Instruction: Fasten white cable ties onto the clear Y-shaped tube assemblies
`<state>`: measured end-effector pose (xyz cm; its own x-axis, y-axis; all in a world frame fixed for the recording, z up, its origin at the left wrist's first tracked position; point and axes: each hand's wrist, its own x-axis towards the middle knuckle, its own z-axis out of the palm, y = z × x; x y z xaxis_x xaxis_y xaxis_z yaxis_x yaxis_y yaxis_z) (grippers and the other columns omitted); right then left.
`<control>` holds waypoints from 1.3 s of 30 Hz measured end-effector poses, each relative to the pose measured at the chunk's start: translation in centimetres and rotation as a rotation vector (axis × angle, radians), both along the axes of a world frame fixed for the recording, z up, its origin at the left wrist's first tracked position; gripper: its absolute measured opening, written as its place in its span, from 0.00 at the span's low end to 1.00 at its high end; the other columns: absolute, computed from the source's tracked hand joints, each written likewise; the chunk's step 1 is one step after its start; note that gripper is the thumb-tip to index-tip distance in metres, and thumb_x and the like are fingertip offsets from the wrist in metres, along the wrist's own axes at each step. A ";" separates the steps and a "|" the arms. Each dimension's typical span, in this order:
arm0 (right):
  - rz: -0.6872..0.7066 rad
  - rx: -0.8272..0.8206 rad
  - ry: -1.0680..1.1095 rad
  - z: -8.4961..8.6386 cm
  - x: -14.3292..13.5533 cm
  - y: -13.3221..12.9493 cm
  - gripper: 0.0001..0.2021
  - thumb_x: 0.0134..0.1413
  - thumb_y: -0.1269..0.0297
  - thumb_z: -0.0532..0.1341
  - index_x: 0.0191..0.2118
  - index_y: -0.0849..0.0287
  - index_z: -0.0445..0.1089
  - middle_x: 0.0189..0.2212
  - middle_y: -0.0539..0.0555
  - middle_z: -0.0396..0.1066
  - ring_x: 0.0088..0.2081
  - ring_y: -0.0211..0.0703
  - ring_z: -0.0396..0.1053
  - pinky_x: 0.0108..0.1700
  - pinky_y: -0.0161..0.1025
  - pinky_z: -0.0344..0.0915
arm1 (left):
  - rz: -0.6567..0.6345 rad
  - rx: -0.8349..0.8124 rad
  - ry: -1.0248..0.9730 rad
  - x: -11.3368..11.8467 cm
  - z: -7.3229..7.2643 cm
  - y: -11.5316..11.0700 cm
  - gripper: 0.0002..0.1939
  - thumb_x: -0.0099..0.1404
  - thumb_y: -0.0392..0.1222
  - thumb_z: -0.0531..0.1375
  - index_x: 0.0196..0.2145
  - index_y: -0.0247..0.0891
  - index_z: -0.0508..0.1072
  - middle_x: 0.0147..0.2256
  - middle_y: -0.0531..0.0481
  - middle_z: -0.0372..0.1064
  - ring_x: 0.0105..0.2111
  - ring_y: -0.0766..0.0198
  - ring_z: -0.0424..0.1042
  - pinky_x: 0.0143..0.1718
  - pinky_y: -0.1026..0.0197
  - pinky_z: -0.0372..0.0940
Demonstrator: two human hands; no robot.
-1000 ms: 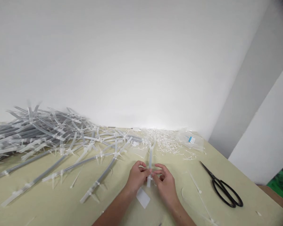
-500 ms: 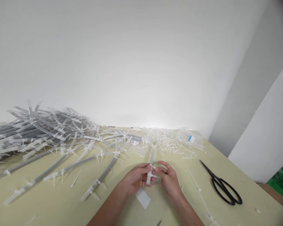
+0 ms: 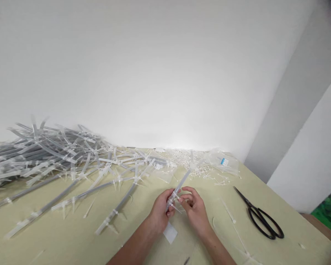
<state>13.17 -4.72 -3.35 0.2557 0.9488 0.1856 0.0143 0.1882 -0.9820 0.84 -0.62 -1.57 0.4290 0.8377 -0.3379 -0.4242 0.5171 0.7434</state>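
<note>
Starting big, with the pale wall (image 3: 165,81) right across the back, and below it the yellowish-green table (image 3: 209,235). Over to the left side now, to the great pile of grey branched tubes (image 3: 49,147), heaped and overlapping near the wall. Next, in front of and just beside that pile, on to several separate branched tubes (image 3: 121,200), lying slantwise with white ties around them. Across to the far right, to the black scissors (image 3: 260,219), lying flat, with blades pointing away and towards the wall. Along the back, to the scattered heap of white cable ties (image 3: 193,162), with the clear bag (image 3: 224,163) and its blue-and-white label just beside it. Now to the middle, to the held tube (image 3: 183,180), tilted up to the right above the table, with forked end away and lower end in the left hand (image 3: 161,208). Gripping there with fingers wrapped around that lower end. Over to the right hand (image 3: 194,209), curled close in, with thumb and fingertips at the fitted tie (image 3: 175,195) around the tube; too small to tell whether pinching it. Finishing small, below the left hand, at the white slip (image 3: 170,233) on the table.
</note>
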 end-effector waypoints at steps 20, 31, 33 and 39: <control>-0.036 -0.068 0.301 -0.1 0.3 0.4 0.24 0.40 0.55 0.69 0.43 0.55 0.62 0.26 0.48 0.73 0.17 0.30 0.55 0.18 0.30 0.46 | -0.147 0.268 -0.055 -0.4 0.7 -0.4 0.17 0.59 0.50 0.61 0.41 0.37 0.72 0.38 0.49 0.65 0.18 0.77 0.58 0.17 0.69 0.49; -0.105 0.007 0.310 0.3 0.5 -0.2 0.21 0.43 0.59 0.69 0.40 0.54 0.58 0.21 0.44 0.70 0.16 0.29 0.48 0.18 0.30 0.45 | -0.015 0.577 0.222 0.0 0.1 0.3 0.15 0.59 0.49 0.62 0.40 0.38 0.69 0.33 0.52 0.63 0.27 0.68 0.63 0.27 0.64 0.64; -0.086 0.056 0.260 0.6 0.5 -0.4 0.20 0.44 0.60 0.68 0.40 0.54 0.58 0.22 0.44 0.70 0.18 0.30 0.51 0.21 0.31 0.48 | 0.027 0.614 0.242 0.1 0.0 0.3 0.15 0.59 0.49 0.61 0.41 0.38 0.69 0.34 0.52 0.63 0.30 0.67 0.62 0.30 0.64 0.65; -0.036 0.140 0.117 0.7 0.2 -0.6 0.16 0.49 0.60 0.66 0.40 0.54 0.58 0.22 0.46 0.71 0.20 0.33 0.55 0.24 0.33 0.51 | 0.025 0.605 0.208 0.0 -0.3 0.3 0.14 0.60 0.50 0.60 0.39 0.38 0.68 0.30 0.53 0.62 0.29 0.66 0.62 0.32 0.62 0.63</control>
